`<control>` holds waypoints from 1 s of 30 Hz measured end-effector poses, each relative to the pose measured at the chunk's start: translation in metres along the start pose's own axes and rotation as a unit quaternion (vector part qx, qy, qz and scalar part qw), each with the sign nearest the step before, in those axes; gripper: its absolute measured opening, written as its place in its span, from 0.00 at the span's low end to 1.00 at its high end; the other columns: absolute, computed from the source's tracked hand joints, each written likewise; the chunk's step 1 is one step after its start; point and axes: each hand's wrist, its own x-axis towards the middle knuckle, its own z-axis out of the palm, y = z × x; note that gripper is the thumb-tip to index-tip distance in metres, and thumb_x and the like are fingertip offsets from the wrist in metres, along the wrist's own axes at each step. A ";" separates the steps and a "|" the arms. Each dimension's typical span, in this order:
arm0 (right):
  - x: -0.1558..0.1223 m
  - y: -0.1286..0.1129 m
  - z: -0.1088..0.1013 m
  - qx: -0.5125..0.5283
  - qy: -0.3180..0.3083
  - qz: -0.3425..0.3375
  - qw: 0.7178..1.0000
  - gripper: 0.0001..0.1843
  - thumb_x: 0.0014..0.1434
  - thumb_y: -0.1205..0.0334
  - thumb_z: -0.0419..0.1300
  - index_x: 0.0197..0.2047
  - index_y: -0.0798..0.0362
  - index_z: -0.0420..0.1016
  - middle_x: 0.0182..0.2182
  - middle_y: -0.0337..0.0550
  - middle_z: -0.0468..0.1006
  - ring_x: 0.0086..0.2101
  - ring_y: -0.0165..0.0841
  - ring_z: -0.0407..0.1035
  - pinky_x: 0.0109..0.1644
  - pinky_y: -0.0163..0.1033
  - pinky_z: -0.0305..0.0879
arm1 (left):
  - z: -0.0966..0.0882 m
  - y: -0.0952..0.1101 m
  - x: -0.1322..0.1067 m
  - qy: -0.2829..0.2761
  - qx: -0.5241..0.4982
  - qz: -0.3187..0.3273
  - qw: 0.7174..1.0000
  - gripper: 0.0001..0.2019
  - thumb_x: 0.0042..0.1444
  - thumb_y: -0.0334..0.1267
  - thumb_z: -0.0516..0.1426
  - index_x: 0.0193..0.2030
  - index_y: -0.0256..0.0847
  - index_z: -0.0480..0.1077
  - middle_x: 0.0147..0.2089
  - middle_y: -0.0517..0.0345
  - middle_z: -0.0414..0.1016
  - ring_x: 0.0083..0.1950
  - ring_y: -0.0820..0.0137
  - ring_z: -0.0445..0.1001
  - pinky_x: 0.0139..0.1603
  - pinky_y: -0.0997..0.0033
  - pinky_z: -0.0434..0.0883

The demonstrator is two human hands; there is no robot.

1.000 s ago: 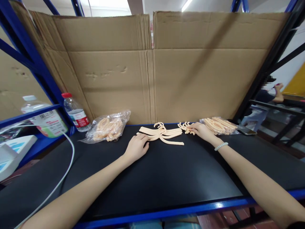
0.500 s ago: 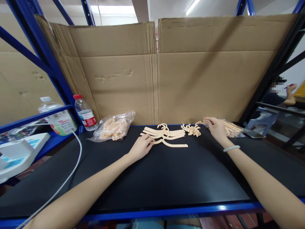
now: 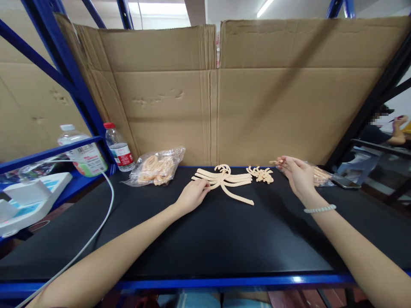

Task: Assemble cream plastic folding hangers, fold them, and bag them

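On the black tabletop lies a stack of long, curved beige strips, their ends fanned to both sides, with small curled beige pieces behind them. My left hand is closed on the left end of the nearest strip, whose other end points out to the right. A pile of small curved beige pieces sits right of the stack. Raised beside that pile, my right hand pinches a small beige piece between thumb and fingertips; its exact kind is too small to tell.
A clear bag of beige loops and a red-capped bottle stand at the back left. Behind my right hand are another bag of beige sticks and a phone. Cardboard walls the back; a white cable crosses the left.
My right hand has drawn away from the small pile and turned, lifting a small beige piece. The nearest strip's free end has swung toward me. The view has shifted slightly.
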 end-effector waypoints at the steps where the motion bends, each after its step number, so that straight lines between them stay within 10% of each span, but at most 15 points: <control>1: -0.005 -0.002 0.004 0.009 -0.013 0.006 1.000 0.14 0.49 0.52 0.69 0.33 0.54 0.77 0.34 0.46 0.80 0.36 0.36 0.76 0.47 0.45 0.74 | 0.000 0.000 -0.001 0.007 -0.003 -0.003 1.000 0.03 0.62 0.31 0.52 0.38 0.40 0.66 0.37 0.54 0.76 0.40 0.62 0.75 0.42 0.62 0.72; 21: -0.053 0.009 0.035 0.012 -0.151 0.165 0.975 0.32 0.39 0.65 0.73 0.50 0.48 0.72 0.39 0.38 0.73 0.31 0.30 0.72 0.42 0.41 0.73 | 0.004 -0.008 -0.002 0.081 -0.083 -0.019 0.993 0.07 0.63 0.35 0.51 0.47 0.42 0.64 0.45 0.51 0.76 0.45 0.63 0.77 0.47 0.60 0.74; 30: -0.056 0.008 0.038 0.045 -0.206 0.267 0.940 0.17 0.39 0.61 0.77 0.29 0.53 0.74 0.31 0.39 0.77 0.39 0.35 0.74 0.50 0.41 0.73 | 0.004 -0.009 -0.002 0.088 -0.089 -0.018 0.992 0.07 0.64 0.35 0.51 0.47 0.42 0.64 0.45 0.50 0.75 0.46 0.63 0.76 0.48 0.60 0.74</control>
